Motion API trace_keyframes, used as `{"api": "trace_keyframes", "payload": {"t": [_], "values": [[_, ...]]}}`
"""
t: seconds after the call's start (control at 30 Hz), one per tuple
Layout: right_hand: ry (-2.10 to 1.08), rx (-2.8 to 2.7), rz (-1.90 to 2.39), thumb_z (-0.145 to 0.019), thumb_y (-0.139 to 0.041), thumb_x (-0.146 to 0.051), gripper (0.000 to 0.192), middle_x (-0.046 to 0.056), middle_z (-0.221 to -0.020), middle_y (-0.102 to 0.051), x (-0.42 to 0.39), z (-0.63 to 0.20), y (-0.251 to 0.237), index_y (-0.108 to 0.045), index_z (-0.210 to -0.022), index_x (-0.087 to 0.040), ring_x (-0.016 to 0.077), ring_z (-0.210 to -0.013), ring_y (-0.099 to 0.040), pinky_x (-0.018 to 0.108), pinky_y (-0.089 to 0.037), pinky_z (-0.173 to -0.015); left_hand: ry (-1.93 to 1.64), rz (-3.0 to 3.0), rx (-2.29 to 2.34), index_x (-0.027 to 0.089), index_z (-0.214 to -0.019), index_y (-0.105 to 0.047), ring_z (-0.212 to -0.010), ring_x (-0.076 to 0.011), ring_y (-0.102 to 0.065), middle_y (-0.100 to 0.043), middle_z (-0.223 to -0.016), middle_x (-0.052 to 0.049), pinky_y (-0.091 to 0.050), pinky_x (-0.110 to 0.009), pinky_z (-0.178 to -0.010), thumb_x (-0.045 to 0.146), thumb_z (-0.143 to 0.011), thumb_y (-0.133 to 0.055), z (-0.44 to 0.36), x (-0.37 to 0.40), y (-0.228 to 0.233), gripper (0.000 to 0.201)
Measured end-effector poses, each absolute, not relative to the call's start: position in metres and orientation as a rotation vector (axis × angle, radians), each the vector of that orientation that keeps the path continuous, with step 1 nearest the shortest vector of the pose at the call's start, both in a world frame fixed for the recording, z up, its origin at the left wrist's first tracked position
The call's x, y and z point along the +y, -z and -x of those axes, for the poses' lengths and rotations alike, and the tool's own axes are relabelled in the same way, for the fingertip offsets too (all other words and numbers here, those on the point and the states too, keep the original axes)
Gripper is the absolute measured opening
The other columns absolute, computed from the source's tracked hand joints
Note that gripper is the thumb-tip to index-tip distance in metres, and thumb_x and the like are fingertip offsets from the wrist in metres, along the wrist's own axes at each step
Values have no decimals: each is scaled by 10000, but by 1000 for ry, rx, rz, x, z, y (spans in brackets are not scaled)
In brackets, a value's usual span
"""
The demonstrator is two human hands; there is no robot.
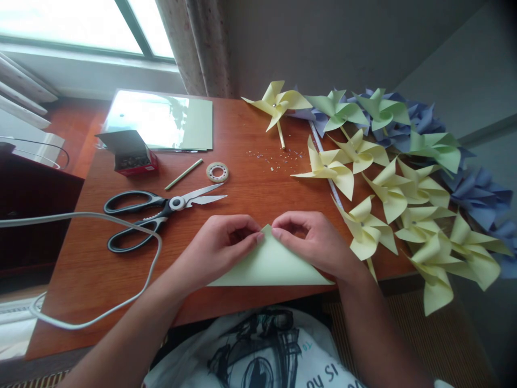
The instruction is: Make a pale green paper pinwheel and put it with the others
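Your one camera sits on your head, looking forward and steeply down over the worktop [242, 134]. It is close above your hands, facing the window [72, 24] and the wall beyond.

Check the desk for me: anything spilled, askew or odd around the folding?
Small shiny bits lie scattered on the table below the yellow pinwheel, like a spill. A white cable drapes across the scissors. Both hands pinch the folded green paper.

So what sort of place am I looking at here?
Probably a room at home used for paper crafts: a wooden desk by a curtained window, scissors, and finished paper pinwheels.
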State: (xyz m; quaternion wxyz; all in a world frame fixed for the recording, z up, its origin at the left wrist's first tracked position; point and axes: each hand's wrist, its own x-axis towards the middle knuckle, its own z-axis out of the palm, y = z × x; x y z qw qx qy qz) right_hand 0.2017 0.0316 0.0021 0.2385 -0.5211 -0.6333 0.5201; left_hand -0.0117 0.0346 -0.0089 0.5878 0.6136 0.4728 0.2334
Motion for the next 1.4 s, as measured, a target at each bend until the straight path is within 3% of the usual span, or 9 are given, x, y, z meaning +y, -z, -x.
{"api": "trace_keyframes", "payload": {"t": [0.47, 1.0, 1.4], "values": [[-1144, -2024, 1318, -910, -646, -147, 111, -5, -853, -726, 42, -196, -4, -720, -856, -210, 148, -804, -657, 251, -480, -711, -546, -1623, 1182, 130, -817, -708, -573, -92, -472, -618, -648, 11, -371, -190, -537, 301, -915, -587, 12, 34, 14, 232], [-998, -2125, 1293, -922, -646, -140, 108, 7, -870, -716, 45, -190, 0, -696, -861, -213, 162, -827, -657, 274, -478, -760, -542, -1770, 1264, 144, -814, -706, -560, -98, -499, -655, -664, 4, -359, -204, -549, 259, -900, -584, 13, 35, 16, 188], [-975, -2122, 1334, -940, -624, -155, 131, 15, -851, -711, 50, -186, 5, -704, -855, -212, 170, -817, -644, 276, -462, -740, -464, -2020, 1379, 176, -902, -691, -699, -157, -612, -707, -797, -36, -413, -246, -622, 302, -945, -542, 13, 35, 21, 200]]}}
